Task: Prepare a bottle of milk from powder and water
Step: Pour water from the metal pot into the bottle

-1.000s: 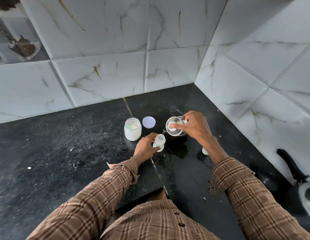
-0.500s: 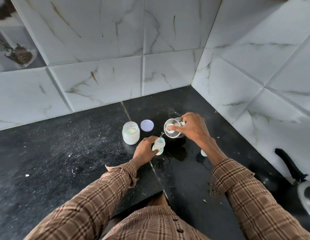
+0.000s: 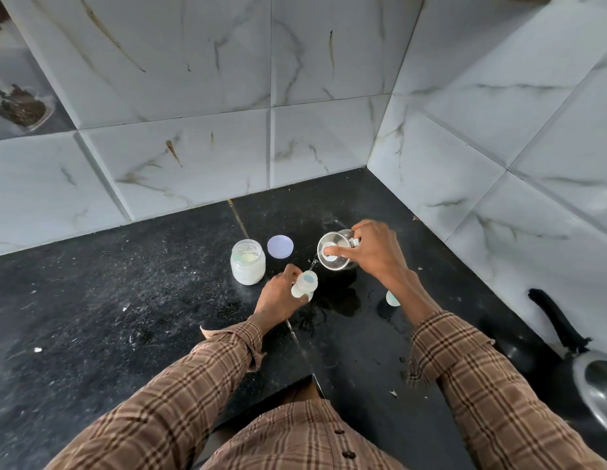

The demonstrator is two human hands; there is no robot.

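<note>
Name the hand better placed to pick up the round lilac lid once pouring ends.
Left. The left hand steadies the small baby bottle, nearer the round lilac lid. The right hand tips the steel cup, farther away.

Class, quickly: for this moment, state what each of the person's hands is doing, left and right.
Left hand: closed around the small bottle, steadying it on the counter.
Right hand: closed on the steel cup, tipped toward the bottle, pouring a thin stream.

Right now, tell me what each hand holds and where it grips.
Left hand grips the baby bottle around its body. Right hand holds the tilted steel cup by its rim and side.
</note>
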